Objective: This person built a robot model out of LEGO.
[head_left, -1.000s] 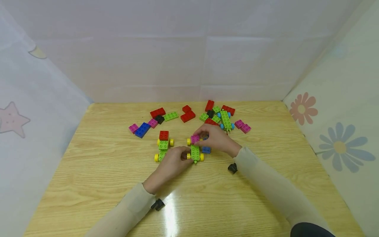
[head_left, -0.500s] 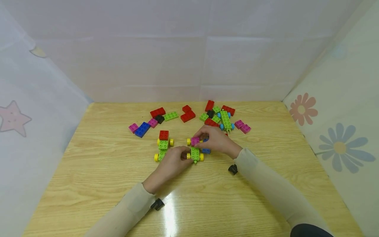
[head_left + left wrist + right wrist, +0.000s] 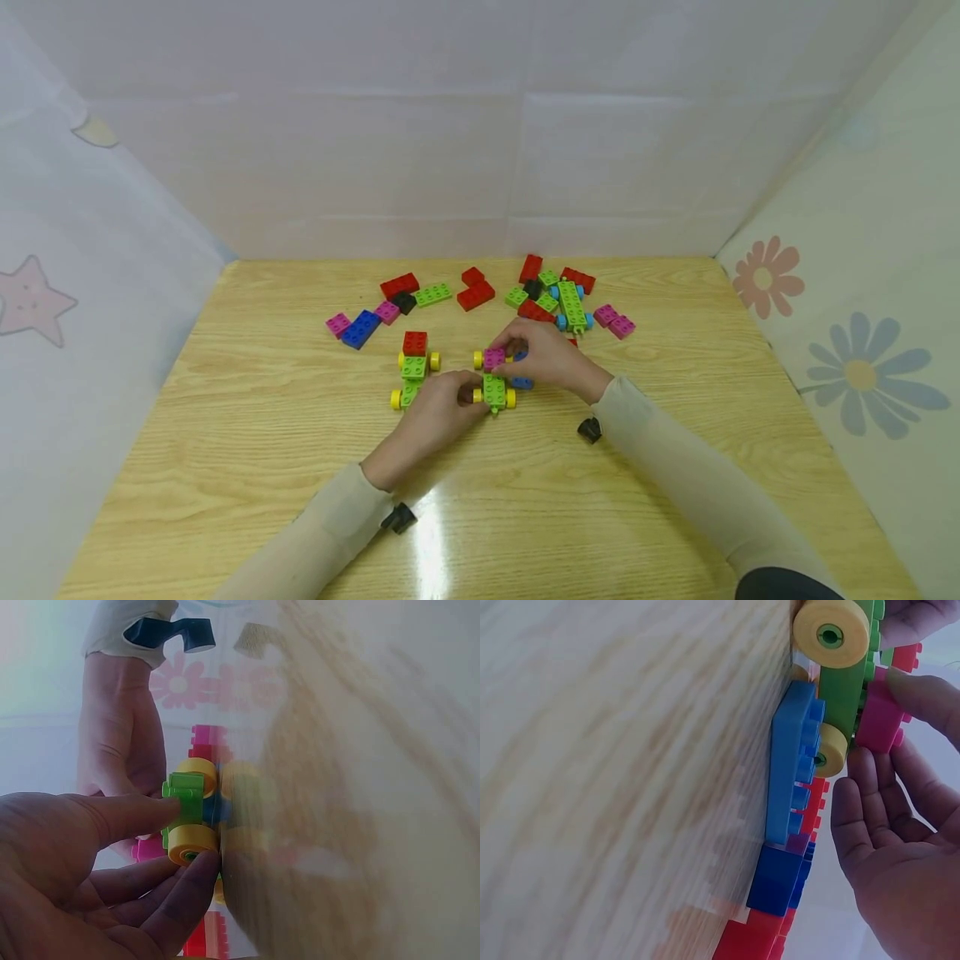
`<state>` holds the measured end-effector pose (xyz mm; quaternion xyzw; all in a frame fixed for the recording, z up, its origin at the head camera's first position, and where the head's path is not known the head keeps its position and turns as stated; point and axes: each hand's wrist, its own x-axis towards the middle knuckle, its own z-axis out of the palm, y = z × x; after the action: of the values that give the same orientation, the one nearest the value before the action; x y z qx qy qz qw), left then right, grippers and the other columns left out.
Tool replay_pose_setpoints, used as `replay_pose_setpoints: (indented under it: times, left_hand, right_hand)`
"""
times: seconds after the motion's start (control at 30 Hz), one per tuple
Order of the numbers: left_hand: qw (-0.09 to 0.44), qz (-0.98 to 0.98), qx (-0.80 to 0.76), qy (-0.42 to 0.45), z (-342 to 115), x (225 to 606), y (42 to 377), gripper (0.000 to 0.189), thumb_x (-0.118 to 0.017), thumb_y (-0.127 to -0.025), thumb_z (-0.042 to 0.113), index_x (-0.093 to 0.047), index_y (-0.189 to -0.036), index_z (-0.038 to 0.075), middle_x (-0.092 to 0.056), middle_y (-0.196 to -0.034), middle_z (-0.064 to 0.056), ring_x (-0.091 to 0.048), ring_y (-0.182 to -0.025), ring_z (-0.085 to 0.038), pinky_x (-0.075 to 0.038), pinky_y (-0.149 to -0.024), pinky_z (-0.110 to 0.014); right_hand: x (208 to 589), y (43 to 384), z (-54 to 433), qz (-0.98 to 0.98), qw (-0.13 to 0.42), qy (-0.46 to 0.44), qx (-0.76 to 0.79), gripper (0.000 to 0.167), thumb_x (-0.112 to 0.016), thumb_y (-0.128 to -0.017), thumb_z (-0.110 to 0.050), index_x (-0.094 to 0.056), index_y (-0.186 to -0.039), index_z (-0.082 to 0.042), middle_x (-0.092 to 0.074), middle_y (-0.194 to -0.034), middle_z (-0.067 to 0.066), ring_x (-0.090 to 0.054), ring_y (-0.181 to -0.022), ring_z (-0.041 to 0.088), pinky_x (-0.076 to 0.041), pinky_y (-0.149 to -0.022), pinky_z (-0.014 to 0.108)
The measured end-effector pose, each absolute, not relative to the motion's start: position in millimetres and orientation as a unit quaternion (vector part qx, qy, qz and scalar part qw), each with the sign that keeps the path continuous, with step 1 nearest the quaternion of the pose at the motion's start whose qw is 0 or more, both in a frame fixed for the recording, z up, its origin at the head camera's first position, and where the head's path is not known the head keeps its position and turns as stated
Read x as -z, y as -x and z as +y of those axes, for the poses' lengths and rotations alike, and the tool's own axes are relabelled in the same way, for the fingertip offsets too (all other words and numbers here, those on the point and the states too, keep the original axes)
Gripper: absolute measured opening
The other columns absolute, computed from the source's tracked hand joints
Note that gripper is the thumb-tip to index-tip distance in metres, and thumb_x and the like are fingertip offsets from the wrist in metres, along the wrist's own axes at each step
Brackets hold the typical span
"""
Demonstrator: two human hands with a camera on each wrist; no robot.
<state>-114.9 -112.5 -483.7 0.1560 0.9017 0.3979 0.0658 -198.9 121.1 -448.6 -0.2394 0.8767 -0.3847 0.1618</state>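
My left hand (image 3: 435, 417) steadies the near end of a green wheeled base (image 3: 494, 392) with yellow wheels. In the left wrist view the thumb lies on the base's green end and a fingertip is at a yellow wheel (image 3: 193, 844). Between thumb and fingers, my right hand (image 3: 553, 357) pinches a pink brick (image 3: 880, 712) at the far end of that base. Whether its studs are fully pressed home, I cannot tell. Beside the base, partly behind the right hand, lies a blue brick (image 3: 787, 769).
Left of the base stands another yellow-wheeled base bearing a green brick (image 3: 414, 367) and a red brick (image 3: 415, 342). A green base with blue wheels (image 3: 572, 306) lies back right among loose bricks. Farther left are a blue brick (image 3: 362, 328) and a red brick (image 3: 399, 286).
The right hand and the pink brick have shifted slightly toward me along the base. The left hand has stayed in place.
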Motion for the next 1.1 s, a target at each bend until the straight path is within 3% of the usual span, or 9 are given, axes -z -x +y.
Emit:
replay_pose_setpoints:
  times: [0.27, 0.73, 0.93, 1.1]
  left_hand:
    - [0.076, 0.903, -0.397, -0.143, -108.6, 465.2, 108.0, 0.038, -0.084, -0.099, 0.016, -0.077, -0.132, -0.002, -0.081, -0.109, -0.010, -0.070, -0.091, -0.017, -0.064, -0.084, -0.039]
    - [0.066, 0.902, -0.396, -0.158, -113.6, 491.3, 117.0, 0.039, -0.085, -0.100, 0.024, -0.078, -0.132, 0.003, -0.080, -0.106, -0.006, -0.069, -0.088, -0.014, -0.061, -0.077, -0.033]
    - [0.073, 0.904, -0.398, -0.135, -114.7, 500.0, 120.6, 0.038, -0.086, -0.098, 0.024, -0.079, -0.132, 0.008, -0.079, -0.105, 0.001, -0.068, -0.089, -0.008, -0.061, -0.081, -0.032]
    - [0.073, 0.905, -0.394, -0.139, -114.3, 502.0, 122.3, 0.041, -0.086, -0.098, 0.026, -0.079, -0.134, 0.008, -0.080, -0.107, 0.000, -0.069, -0.090, -0.009, -0.061, -0.082, -0.031]
  right_hand:
    - [450.3, 198.3, 120.5, 0.880, 0.157, 0.236, 0.382, 0.032, -0.093, -0.095, -0.032, -0.082, -0.122, -0.020, -0.072, -0.113, -0.003, -0.071, -0.106, 0.019, -0.062, -0.101, 0.042]
    - [453.7, 197.7, 119.9, 0.882, 0.135, 0.261, 0.369, 0.023, -0.092, -0.096, -0.031, -0.084, -0.115, -0.021, -0.073, -0.115, -0.004, -0.070, -0.104, 0.020, -0.060, -0.096, 0.036]
    - [455.4, 196.3, 117.3, 0.889, 0.134, 0.254, 0.356, 0.029, -0.092, -0.096, -0.032, -0.083, -0.120, -0.018, -0.074, -0.119, -0.003, -0.070, -0.107, 0.019, -0.062, -0.100, 0.040]
    - [450.9, 192.0, 118.2, 0.892, 0.140, 0.243, 0.355, 0.034, -0.091, -0.097, -0.033, -0.081, -0.125, -0.018, -0.073, -0.118, -0.002, -0.072, -0.110, 0.018, -0.063, -0.101, 0.040]
